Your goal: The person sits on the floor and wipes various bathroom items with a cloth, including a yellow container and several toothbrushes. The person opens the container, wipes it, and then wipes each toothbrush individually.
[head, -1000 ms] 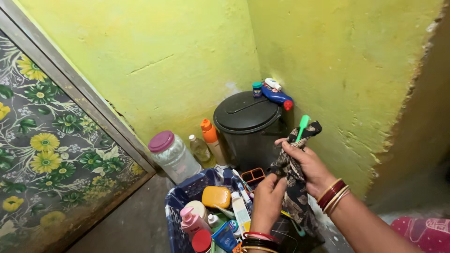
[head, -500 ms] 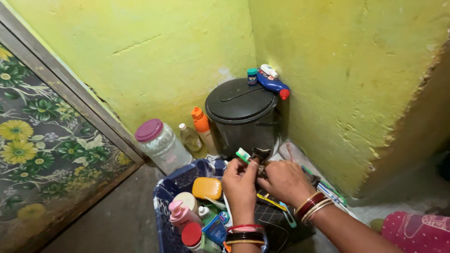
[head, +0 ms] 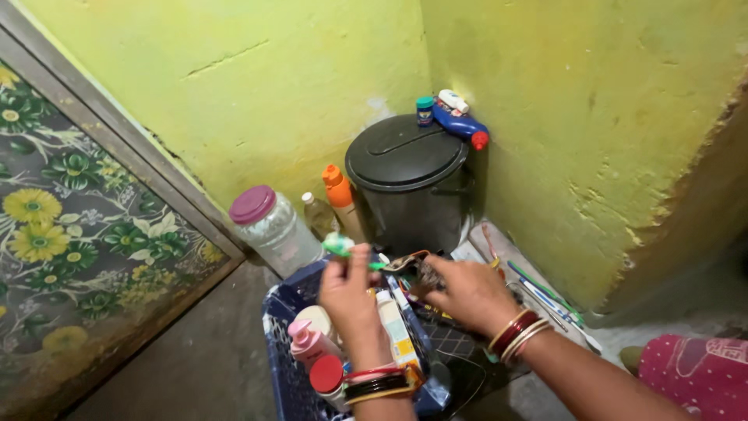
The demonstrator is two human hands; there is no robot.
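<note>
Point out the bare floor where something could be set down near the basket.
Bare floor lies left of the blue basket, up to the floral panel. Crowded: the basket itself, the row of bottles and clear jar by the black bin, and the toothbrushes along the right wall.

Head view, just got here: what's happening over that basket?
A person is working over a blue basket of toiletries in a yellow-walled corner. The left hand grips a green toothbrush, held roughly level. The right hand holds a dark patterned cloth at the brush's other end. Behind stand a black lidded bin, an orange-capped bottle and a pink-lidded jar.
</note>
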